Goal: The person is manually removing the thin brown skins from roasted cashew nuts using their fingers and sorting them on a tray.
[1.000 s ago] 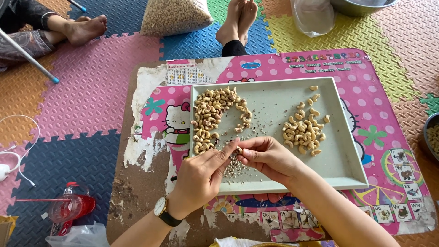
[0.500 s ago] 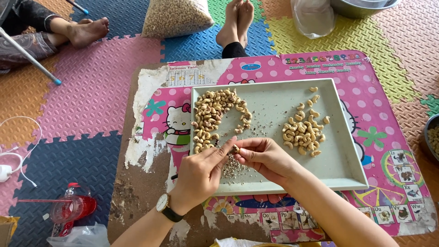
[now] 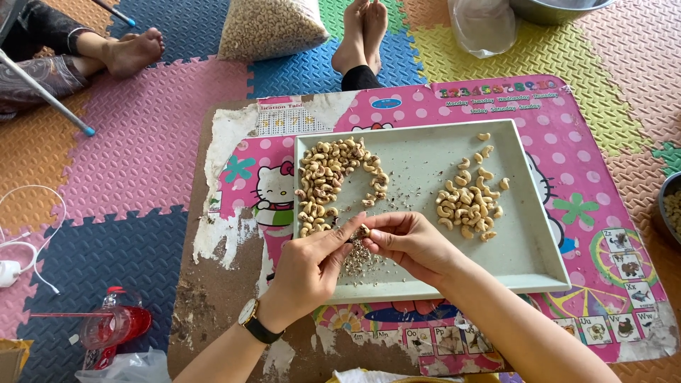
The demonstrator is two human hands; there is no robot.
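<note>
A single cashew nut sits pinched between the fingertips of both hands, just above the near left part of the pale green tray. The left hand, with a dark-strapped wristwatch on its wrist, has its grip closed on the nut from the left, thumb and forefinger meeting at it. The right hand grasps the same nut from the right, fingers curled in around it.

Directly beneath the nut lies a small heap of dark skin flakes on the tray floor. To the left and beyond the hands, a curved pile of unpeeled cashews runs along the tray's left side. Well apart, on the right half of the tray, lies a smaller pile of pale peeled cashews.

The tray rests on a low desk with a worn pink cartoon covering, standing on coloured foam floor mats. At the near left, on the mats, is a red bottle. Beyond the desk lies a clear bag of cashews, with another person's bare feet beside it.
</note>
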